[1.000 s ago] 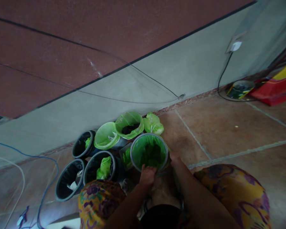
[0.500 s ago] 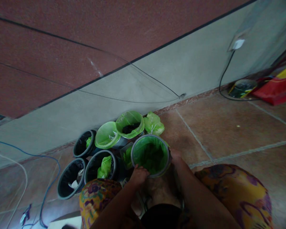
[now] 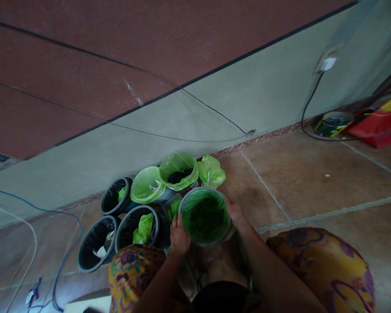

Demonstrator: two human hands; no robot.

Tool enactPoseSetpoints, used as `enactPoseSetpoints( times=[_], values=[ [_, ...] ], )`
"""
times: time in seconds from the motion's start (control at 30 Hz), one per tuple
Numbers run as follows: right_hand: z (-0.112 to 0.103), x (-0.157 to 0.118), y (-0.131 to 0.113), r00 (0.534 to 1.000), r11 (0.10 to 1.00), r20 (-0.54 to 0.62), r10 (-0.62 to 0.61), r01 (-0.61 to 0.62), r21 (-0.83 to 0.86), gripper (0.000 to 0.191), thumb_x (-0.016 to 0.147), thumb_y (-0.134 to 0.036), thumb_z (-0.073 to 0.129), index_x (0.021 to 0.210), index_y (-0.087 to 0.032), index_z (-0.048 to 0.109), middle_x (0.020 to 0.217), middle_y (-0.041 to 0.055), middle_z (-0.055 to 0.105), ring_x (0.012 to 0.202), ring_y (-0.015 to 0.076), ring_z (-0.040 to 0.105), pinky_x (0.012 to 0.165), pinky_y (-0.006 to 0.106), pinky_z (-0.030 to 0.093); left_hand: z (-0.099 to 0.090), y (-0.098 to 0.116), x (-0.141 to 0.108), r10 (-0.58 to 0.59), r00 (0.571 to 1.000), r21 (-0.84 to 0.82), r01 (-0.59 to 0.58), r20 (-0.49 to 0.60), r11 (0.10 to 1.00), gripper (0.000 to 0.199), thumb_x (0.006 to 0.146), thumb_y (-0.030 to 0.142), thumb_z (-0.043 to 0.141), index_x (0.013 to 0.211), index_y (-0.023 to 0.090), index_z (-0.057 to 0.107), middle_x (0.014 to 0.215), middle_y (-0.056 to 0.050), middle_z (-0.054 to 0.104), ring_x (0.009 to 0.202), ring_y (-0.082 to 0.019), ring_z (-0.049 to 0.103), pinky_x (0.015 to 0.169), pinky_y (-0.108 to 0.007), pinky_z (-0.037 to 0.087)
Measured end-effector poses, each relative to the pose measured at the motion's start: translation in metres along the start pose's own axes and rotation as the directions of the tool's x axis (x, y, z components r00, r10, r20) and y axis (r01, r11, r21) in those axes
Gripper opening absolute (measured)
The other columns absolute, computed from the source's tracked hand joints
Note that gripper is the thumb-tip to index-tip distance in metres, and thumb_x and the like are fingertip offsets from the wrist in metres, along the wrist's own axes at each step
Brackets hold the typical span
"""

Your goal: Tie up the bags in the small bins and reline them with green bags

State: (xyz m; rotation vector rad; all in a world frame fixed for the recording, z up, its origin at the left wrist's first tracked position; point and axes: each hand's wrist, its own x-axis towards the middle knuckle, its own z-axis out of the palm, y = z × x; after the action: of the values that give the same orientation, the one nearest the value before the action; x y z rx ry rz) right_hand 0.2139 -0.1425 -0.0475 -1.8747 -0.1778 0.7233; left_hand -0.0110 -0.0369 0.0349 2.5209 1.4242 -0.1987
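Observation:
A trash bin (image 3: 204, 243) with a grey rim and a green liner bag (image 3: 195, 204) inside stands in front of me, between my legs. Its inside is dark, and I cannot make out what lies at the bottom. On the bin's left side rests my left hand (image 3: 180, 238), fingers pointing up along the rim. My right hand (image 3: 235, 212) presses on the right side of the rim, its fingertips partly hidden behind the bin. Together the two hands hold the bin from both sides. Just behind it sits a tied green bag (image 3: 211, 171).
To the left stand several more bins: two with green liners (image 3: 145, 184) (image 3: 179, 163), and dark ones (image 3: 97, 234) holding scraps and a green bag (image 3: 143, 228). A wall (image 3: 215, 117) runs behind. Cables (image 3: 80, 230) cross the floor at left; a can (image 3: 333, 124) stands far right.
My left hand has slid from the bin's front rim outward to its left side. My right hand has shifted slightly left along the rim. The bin has moved a little toward me.

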Motion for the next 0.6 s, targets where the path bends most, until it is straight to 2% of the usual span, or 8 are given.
enactPoseSetpoints(
  times=[0.07,0.17,0.23,0.3,0.37,0.43,0.5,0.6],
  values=[
    [-0.003,-0.003,-0.006,0.998,0.987,0.056,0.038,-0.029,-0.158,0.043,0.091,-0.039,0.040,0.086,-0.011,0.073,0.086,0.0149,0.073,0.091,0.0275,0.068,0.082,0.035,0.050,0.008,0.000,0.005,-0.160,0.987,-0.155,0.163,0.027,0.974,0.063,0.084,0.017,0.047,0.144,0.006,0.030,0.141,-0.020,0.046,0.130,-0.023,0.047,0.105,-0.030,0.038],
    [-0.006,-0.007,-0.016,0.996,0.915,0.042,0.079,-0.056,-0.400,0.048,0.094,-0.040,0.036,0.092,-0.007,0.071,0.093,0.0208,0.071,0.099,0.0297,0.066,0.089,0.038,0.047,0.016,-0.002,0.015,-0.226,0.960,-0.314,0.268,0.164,0.911,0.057,0.087,0.019,0.047,0.140,0.003,0.032,0.129,-0.020,0.058,0.120,-0.022,0.057,0.100,-0.028,0.042],
    [-0.003,-0.010,-0.019,1.000,0.869,0.001,-0.008,0.008,-0.495,0.045,0.093,-0.040,0.039,0.107,-0.007,0.066,0.104,0.0209,0.068,0.106,0.0288,0.062,0.093,0.037,0.044,0.018,-0.004,0.020,-0.232,0.954,-0.390,0.290,0.189,0.874,0.047,0.087,0.014,0.045,0.133,0.006,0.041,0.124,-0.018,0.062,0.115,-0.021,0.060,0.098,-0.029,0.044],
    [0.002,-0.013,-0.017,0.989,0.850,0.004,-0.146,0.128,-0.511,0.044,0.091,-0.035,0.043,0.124,-0.009,0.056,0.116,0.0179,0.064,0.112,0.0258,0.059,0.097,0.034,0.042,0.021,-0.004,0.022,-0.239,0.953,-0.451,0.300,0.187,0.841,0.038,0.087,0.011,0.045,0.124,0.009,0.049,0.119,-0.017,0.065,0.110,-0.021,0.063,0.094,-0.030,0.047],
    [0.005,-0.017,-0.012,0.981,0.853,0.057,-0.185,0.190,-0.486,0.046,0.090,-0.026,0.042,0.133,-0.012,0.047,0.118,0.0144,0.063,0.109,0.0223,0.060,0.095,0.031,0.043,0.023,-0.003,0.023,-0.254,0.947,-0.490,0.318,0.195,0.812,0.036,0.085,0.009,0.047,0.121,0.012,0.051,0.115,-0.015,0.067,0.105,-0.020,0.065,0.090,-0.030,0.050],
    [0.006,-0.022,-0.008,0.988,0.851,0.094,-0.120,0.151,-0.502,0.048,0.089,-0.019,0.038,0.136,-0.012,0.043,0.113,0.0129,0.065,0.101,0.0207,0.062,0.090,0.029,0.044,0.025,0.000,0.023,-0.306,0.927,-0.485,0.375,0.218,0.790,0.040,0.082,0.004,0.050,0.121,0.011,0.050,0.113,-0.016,0.068,0.101,-0.019,0.066,0.087,-0.029,0.051],
    [0.005,-0.028,-0.010,0.995,0.800,0.046,-0.090,0.100,-0.591,0.050,0.088,-0.019,0.040,0.136,-0.010,0.042,0.112,0.0161,0.063,0.101,0.0236,0.060,0.089,0.032,0.044,0.026,0.002,0.023,-0.366,0.895,-0.453,0.446,0.257,0.772,0.040,0.079,0.002,0.052,0.119,0.009,0.051,0.109,-0.017,0.068,0.099,-0.021,0.067,0.085,-0.029,0.051],
    [0.005,-0.037,-0.027,0.963,0.664,-0.072,-0.261,0.125,-0.737,0.054,0.086,-0.024,0.045,0.137,-0.006,0.042,0.122,0.0225,0.055,0.113,0.0316,0.052,0.094,0.040,0.040,0.024,0.003,0.028,-0.399,0.882,-0.433,0.471,0.250,0.769,0.038,0.081,0.010,0.055,0.119,0.008,0.051,0.109,-0.019,0.068,0.102,-0.024,0.066,0.085,-0.032,0.050]
  ],
)
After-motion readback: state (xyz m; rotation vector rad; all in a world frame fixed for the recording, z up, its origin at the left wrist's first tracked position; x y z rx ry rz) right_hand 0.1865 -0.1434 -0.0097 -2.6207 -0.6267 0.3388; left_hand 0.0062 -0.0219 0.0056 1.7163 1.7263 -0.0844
